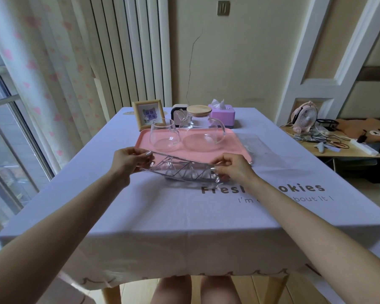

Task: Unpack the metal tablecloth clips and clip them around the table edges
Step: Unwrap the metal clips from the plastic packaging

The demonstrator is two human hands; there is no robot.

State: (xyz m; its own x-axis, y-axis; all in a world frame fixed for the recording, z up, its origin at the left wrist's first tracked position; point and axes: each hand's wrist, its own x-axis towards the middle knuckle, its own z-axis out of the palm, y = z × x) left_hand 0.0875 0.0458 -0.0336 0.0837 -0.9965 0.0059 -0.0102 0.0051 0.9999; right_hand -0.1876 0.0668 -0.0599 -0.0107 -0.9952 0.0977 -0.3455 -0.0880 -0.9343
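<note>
A clear plastic packet (180,170) holding several metal tablecloth clips hangs just above the lilac tablecloth (162,216), in front of the pink tray. My left hand (130,160) pinches the packet's left end and my right hand (230,166) pinches its right end. The thin metal clips show through the plastic as crossing wire shapes between my hands. The packet's lower edge sags toward the cloth.
A pink tray (239,148) carries a glass mug (162,134) and a glass teapot (203,132) with a wooden lid. Behind stand a framed picture (148,114) and a purple tissue box (222,115). Another clear bag (261,148) lies right of the tray. A side table with a fan (304,116) is at the right.
</note>
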